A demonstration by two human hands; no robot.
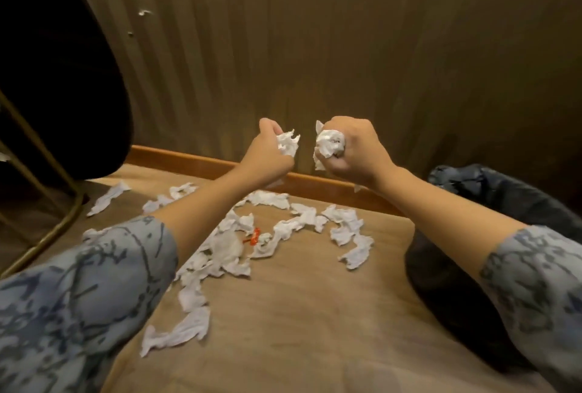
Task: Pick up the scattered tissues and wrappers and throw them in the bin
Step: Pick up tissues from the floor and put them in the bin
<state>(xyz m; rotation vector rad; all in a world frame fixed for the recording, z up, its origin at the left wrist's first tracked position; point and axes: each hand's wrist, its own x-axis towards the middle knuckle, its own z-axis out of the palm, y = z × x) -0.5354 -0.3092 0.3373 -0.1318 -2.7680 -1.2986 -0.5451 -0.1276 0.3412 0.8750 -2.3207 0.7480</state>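
Sleeves (pixel 78 292): 2, blue patterned, nearest the camera.
Floor (pixel 299 314): brown, strewn with many white tissues (pixel 349 232); 1 small red wrapper (pixel 253 236) lies among them.
Bin (pixel 504 200): dark liner, at right, just beside the litter; contents not visible.
Left hand (pixel 267 153): raised, fingers closed on a crumpled tissue wad (pixel 288 144).
Right hand (pixel 352 148): raised, fingers clenched around a larger tissue ball (pixel 329 142).
Wall (pixel 315 46): brown, behind.
Progress: early, in my judgement; 2 handfuls gathered, not yet binned, most litter left.
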